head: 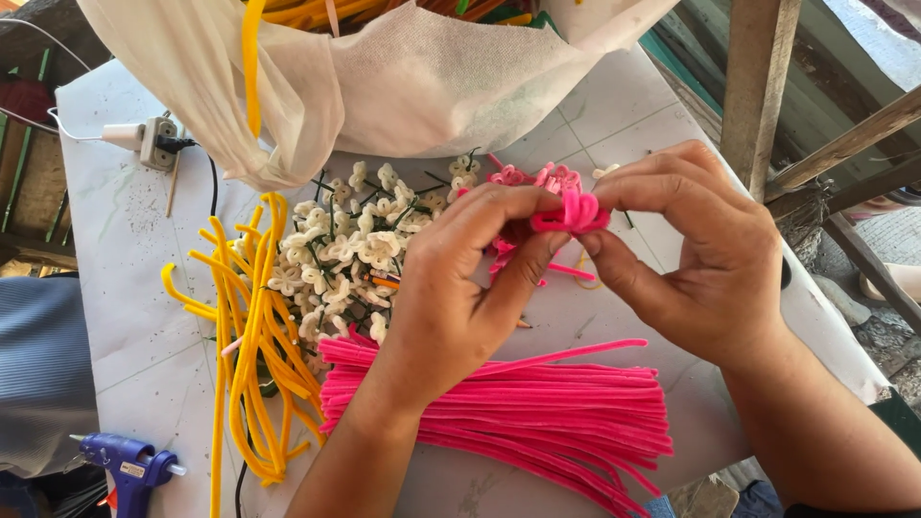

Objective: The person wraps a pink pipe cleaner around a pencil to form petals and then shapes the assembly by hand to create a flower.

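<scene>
Both hands are meeting just above the middle of the view, and between them a small pink pipe-cleaner flower (572, 212) is sitting, looped and fuzzy. The left hand (460, 288) is coming up from six o'clock, its fingers narrowed to a pinch on the flower's left side, thumb pressing in from below. The right hand (705, 254) is reaching in from four o'clock, thumb and forefinger closing on the flower's right side, the other fingers curling above it. So the flower is being held off the desk (125, 278), gripped from both sides at once. Directly beneath the hands, toward six o'clock, a thick bundle of straight pink pipe cleaners (537, 408) is lying across the white desk. At nine o'clock from the hands a heap of white pipe-cleaner flowers (350, 245) on dark green stems is piling up, and farther out toward eight o'clock a tangle of yellow pipe cleaners (249, 336) is sprawling. More finished pink flowers (552, 177) are peeking out just behind the fingers at twelve o'clock. A white cloth bag (403, 86) is sagging over the top of the desk. A blue glue gun (129, 468) is resting at the lower left corner, and a white plug adapter (144, 137) is sitting at ten o'clock.
</scene>
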